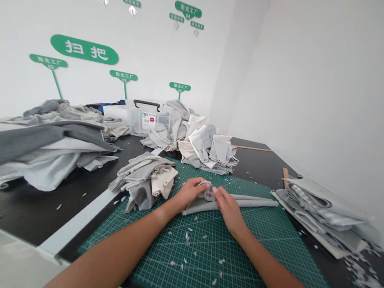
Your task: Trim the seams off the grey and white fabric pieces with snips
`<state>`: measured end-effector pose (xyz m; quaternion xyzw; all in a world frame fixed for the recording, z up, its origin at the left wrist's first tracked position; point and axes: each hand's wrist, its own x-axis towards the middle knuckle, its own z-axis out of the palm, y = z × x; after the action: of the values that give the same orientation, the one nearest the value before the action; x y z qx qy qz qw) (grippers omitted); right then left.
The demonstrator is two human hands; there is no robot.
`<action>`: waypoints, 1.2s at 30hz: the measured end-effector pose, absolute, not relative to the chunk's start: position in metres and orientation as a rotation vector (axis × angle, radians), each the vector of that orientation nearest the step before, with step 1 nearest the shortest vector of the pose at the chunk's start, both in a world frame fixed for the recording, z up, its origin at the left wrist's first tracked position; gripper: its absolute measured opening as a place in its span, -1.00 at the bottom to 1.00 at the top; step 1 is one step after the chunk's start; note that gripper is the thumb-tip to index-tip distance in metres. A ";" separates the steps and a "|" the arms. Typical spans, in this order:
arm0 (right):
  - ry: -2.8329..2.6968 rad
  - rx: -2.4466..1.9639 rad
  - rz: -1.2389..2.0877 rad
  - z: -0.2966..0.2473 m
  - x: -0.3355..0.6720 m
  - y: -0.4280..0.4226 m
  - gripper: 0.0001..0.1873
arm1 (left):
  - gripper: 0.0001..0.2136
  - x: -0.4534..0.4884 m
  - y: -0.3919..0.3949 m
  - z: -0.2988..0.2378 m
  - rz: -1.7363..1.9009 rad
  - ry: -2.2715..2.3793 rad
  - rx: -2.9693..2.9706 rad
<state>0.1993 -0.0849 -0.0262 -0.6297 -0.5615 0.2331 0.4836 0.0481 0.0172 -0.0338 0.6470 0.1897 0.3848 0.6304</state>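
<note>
Nearest the viewer: loose fabric snippets (186, 241) are lying scattered on the green cutting mat (234, 266), in the open stretch just short of the fingers, between the two forearms.

Left hand (189, 192): fingers are curling down, nearly closed, and pinching the left end of a long grey fabric strip (240, 201).

Right hand (228, 206): fingertips are meeting the left fingertips at the strip's raised fold and pressing on it; how tightly they are closing cannot be told.

The strip is lying flat on the mat, running out beyond the right fingers toward a layered stack of grey cloth (324, 211) at the table's right edge, close to the wall.

Just left of the left fingers: a small heap of grey and cream pieces (148, 178) is resting at the mat's edge. Beyond the fingers: a second heap of folded offcuts (208, 150).

Well left of the fingers: a large mound of grey fabric (43, 141) is covering the black table (81, 196).

Farthest: a clear plastic bin (140, 116) with a dark handle is standing by the wall; its contents cannot be made out.
</note>
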 end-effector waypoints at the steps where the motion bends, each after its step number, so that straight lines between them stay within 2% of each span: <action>1: -1.397 -1.546 0.540 -0.025 0.199 -0.086 -0.51 | -0.66 0.048 0.018 -0.034 0.884 0.427 1.487; 15: -1.513 -1.629 0.431 -0.026 0.200 -0.085 -0.52 | -0.76 0.052 0.022 -0.039 0.916 0.402 1.566; 36: -1.520 -1.544 0.447 -0.026 0.196 -0.085 -0.57 | -0.71 0.052 0.019 -0.040 0.874 0.389 1.459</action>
<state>0.1961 -0.0855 -0.0262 -0.6238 -0.6144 0.1807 0.4481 0.0522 0.0189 -0.0403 0.6405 0.1708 0.3837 0.6429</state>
